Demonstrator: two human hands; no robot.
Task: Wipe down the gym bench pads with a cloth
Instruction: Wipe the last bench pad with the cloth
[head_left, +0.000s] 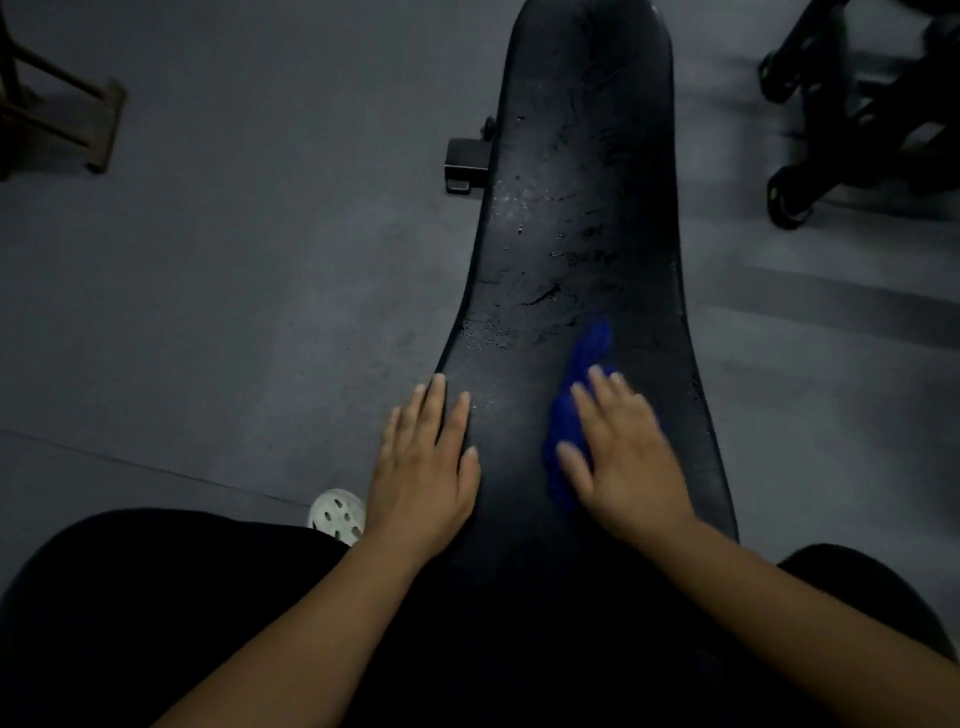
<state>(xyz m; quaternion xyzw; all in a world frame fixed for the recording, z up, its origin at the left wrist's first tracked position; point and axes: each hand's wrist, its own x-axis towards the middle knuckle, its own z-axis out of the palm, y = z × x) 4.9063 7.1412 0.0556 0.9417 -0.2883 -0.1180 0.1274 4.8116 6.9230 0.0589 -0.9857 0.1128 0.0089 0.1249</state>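
Two hands lie flat on the near end of the black pad (571, 182); left hand (423, 467) at its left edge, fingers straight and slightly apart; right hand (623, 457) pressing the blue cloth (589, 348), fingers spread.

No text, label, brand, number or sign can be read anywhere in the view. The black bench (582, 156), the blue cloth (589, 345) and the white shoe (337, 514) at lower left show no legible marking in this dim, blurred picture.
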